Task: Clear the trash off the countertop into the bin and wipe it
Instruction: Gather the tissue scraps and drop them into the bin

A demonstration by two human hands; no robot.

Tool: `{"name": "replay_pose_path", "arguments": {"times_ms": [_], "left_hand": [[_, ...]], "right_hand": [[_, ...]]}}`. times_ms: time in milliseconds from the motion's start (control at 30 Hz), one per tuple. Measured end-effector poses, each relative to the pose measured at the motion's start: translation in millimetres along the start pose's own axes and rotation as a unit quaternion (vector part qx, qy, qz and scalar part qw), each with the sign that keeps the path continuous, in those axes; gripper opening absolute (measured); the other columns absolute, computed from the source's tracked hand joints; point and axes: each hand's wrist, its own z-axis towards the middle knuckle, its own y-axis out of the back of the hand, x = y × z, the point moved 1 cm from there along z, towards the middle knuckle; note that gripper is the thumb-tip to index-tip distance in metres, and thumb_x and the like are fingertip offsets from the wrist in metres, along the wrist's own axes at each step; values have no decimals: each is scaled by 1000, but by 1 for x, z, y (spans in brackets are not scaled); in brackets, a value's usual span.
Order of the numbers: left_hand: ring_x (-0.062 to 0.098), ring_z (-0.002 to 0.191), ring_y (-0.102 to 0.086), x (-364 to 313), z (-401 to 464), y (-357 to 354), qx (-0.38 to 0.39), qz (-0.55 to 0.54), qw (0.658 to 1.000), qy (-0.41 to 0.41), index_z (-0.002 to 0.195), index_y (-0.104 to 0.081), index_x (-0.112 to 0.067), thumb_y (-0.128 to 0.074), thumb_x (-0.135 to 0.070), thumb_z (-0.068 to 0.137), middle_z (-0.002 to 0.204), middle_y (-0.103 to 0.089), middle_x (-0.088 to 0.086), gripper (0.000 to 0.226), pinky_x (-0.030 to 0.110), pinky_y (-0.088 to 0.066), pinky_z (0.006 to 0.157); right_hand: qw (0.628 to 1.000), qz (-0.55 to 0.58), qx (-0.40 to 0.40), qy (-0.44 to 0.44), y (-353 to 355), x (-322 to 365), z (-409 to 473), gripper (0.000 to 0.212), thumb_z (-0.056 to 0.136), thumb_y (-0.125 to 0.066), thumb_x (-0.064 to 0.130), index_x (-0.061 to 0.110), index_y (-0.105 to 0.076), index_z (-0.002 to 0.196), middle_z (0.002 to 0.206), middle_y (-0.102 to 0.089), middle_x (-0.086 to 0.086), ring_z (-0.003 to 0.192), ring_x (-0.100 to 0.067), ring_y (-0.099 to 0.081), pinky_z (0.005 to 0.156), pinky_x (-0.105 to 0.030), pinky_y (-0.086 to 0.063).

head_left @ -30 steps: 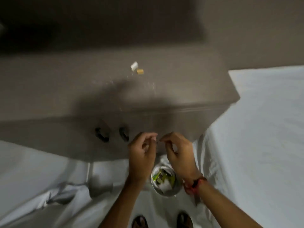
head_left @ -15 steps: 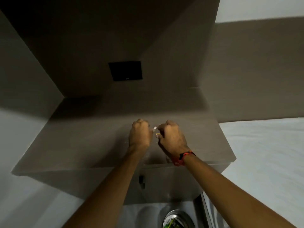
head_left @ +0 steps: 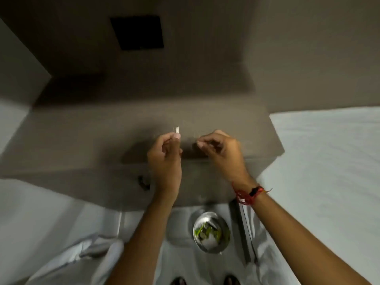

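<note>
Both hands are raised over the front edge of the grey-brown desk, which fills the middle band of the frame. The left hand, just left of centre, has its fingers curled in and pinches a small white scrap between thumb and fingertips; the scrap sticks up above the fingertips, clear of the desk top. The right hand, just right of centre, is also narrowed to a pinch, thumb against forefinger, but whatever it grips is too small and blurred to tell. The two hands are near each other but apart. A red thread band circles the right wrist.

In the lower middle of the frame, between the forearms, a round metal bin stands on the floor below the desk front, with green and white trash inside. A dark handle shows on the desk front, left of the left wrist. A black square panel sits on the wall in the upper centre. White sheets spread across the right side of the frame, and more white cloth lies at lower left. The toes of two feet peek in at the bottom edge.
</note>
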Motion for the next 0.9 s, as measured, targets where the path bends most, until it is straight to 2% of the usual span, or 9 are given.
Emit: {"name": "replay_pose_path", "arguments": {"times_ms": [67, 133, 200, 267, 367, 500, 700, 800, 900], "left_hand": [[6, 54, -59, 30, -54, 15, 12, -19, 1000, 6, 97, -74, -13, -67, -30, 96, 65, -67, -4, 19, 19, -48, 52], [4, 64, -65, 78, -106, 22, 44, 10, 999, 28, 97, -74, -21, -68, -36, 94, 74, -71, -6, 17, 15, -52, 60], [2, 72, -68, 136, -145, 24, 72, 76, 992, 66, 94, -75, -20, -70, -30, 92, 81, -74, -9, 11, 13, -52, 67], [7, 74, -70, 196, -169, 22, 105, 157, 971, 143, 92, -77, -10, -72, -18, 91, 83, -78, 0, 10, 23, -57, 70], [29, 82, -74, 281, -194, 21, 154, 246, 916, 277, 90, -78, 3, -72, -12, 89, 88, -80, 18, 15, 42, -61, 79], [33, 91, -75, 353, -205, 14, 222, 327, 873, 284, 92, -80, 3, -71, -15, 89, 94, -80, 21, 20, 37, -60, 79], [37, 122, -64, 379, -207, 14, 275, 340, 853, 284, 130, -62, 1, -62, -21, 97, 128, -68, 25, 40, 43, -50, 104], [32, 118, -66, 359, -203, 38, 244, 314, 873, 284, 128, -63, 0, -62, -16, 96, 127, -69, 21, 36, 43, -52, 102], [26, 112, -68, 318, -193, 70, 204, 284, 903, 249, 126, -64, -4, -61, -11, 97, 123, -71, 16, 30, 37, -56, 98]], "right_hand": [[1000, 17, 13, 5, -2, -20, -43, 13, 90, -72, 25, 14, -76, 96, 86, -67, -3, 76, -16, -66, 66, -25, -53], [998, 7, 31, -48, -14, -59, -91, 11, 90, -72, 26, 17, -75, 95, 86, -67, 1, 76, -12, -66, 66, -24, -54], [990, -18, 50, -129, -33, -109, -138, 4, 89, -74, 18, 18, -77, 92, 84, -66, 5, 73, -9, -64, 63, -25, -51], [973, -68, 68, -209, -55, -162, -179, 6, 89, -73, 14, 18, -77, 88, 86, -67, 5, 74, -8, -64, 66, -24, -51], [939, -130, 117, -296, -89, -233, -232, 8, 90, -69, 16, 14, -76, 88, 95, -70, -4, 83, -20, -69, 75, -28, -55], [917, -190, 180, -300, -120, -285, -274, 12, 91, -65, 9, 9, -73, 100, 103, -73, -12, 92, -25, -71, 76, -17, -48], [895, -232, 241, -294, -116, -295, -280, 35, 86, -63, 2, 10, -67, 120, 114, -72, -14, 102, -31, -69, 86, -28, -55], [888, -233, 276, -284, -111, -272, -275, 29, 91, -59, 6, 9, -65, 120, 113, -71, -14, 103, -29, -69, 92, -35, -58], [902, -232, 276, -238, -115, -230, -264, 30, 90, -59, 7, 11, -66, 118, 110, -73, -14, 100, -31, -69, 89, -40, -59]]}}
